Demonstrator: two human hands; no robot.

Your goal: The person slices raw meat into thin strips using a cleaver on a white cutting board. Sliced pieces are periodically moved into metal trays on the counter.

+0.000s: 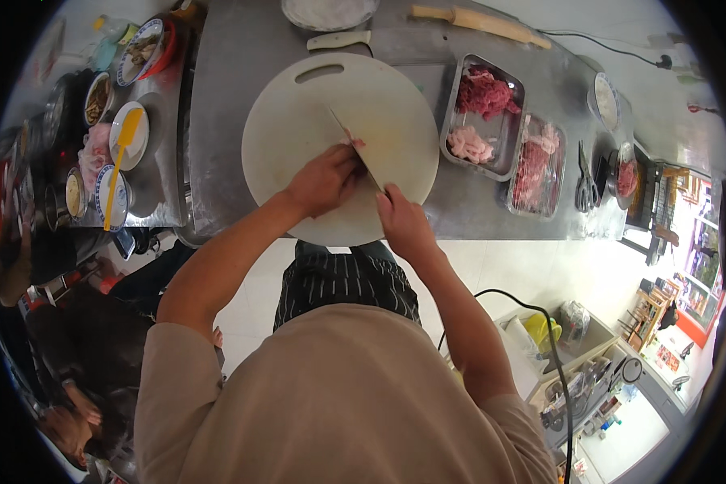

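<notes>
On a round white cutting board (290, 151), my left hand (326, 181) presses down a small piece of raw meat (354, 141) with curled fingers; most of the piece is hidden under them. The handle of a kitchen knife (369, 166) is in my right hand (406, 224), and its blade lies slantwise beside my left fingertips, against the meat. Right of the board, a metal tray (447, 142) holds dark red sliced meat (485, 94) and pale pink strips (470, 144). Beside it a clear plastic container (535, 169) holds more meat.
A second knife with a white handle (338, 40) lies beyond the board, with a wooden rolling pin (484, 25) farther right. Scissors (585, 181) rest at the right. Bowls and a yellow spatula (124, 145) stand on the left counter. Another person (84, 339) is at the lower left.
</notes>
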